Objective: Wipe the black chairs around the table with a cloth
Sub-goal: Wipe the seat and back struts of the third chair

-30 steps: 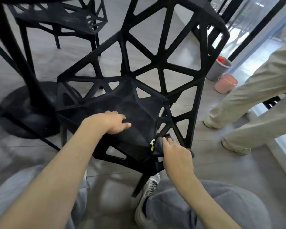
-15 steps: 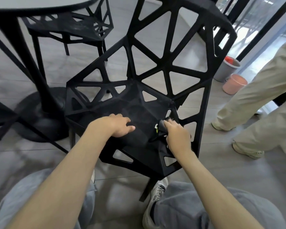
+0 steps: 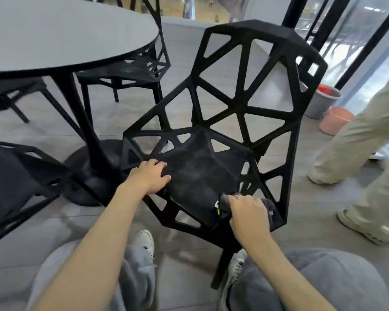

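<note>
A black chair (image 3: 245,104) with a lattice of triangular openings stands in front of me, its seat facing me. My left hand (image 3: 149,178) rests on the seat's left front edge, fingers curled over the rim. My right hand (image 3: 248,212) grips a dark grey cloth (image 3: 271,209) with a yellow-green tag, pressed against the seat's right front corner. A round grey table (image 3: 54,39) stands at the upper left. A second black chair (image 3: 139,66) is behind it and a third (image 3: 14,176) is at the left edge.
The table's black pedestal base (image 3: 92,167) sits on the grey floor left of the chair. Another person's legs in beige trousers (image 3: 364,140) stand close at the right. A grey bucket (image 3: 323,101) and a pink bucket (image 3: 336,120) stand by the glass wall.
The view has tilted up, bringing the tabletop into sight. My right hand with the cloth has slid back from the seat's right side to its front right corner. My left hand stays put.
</note>
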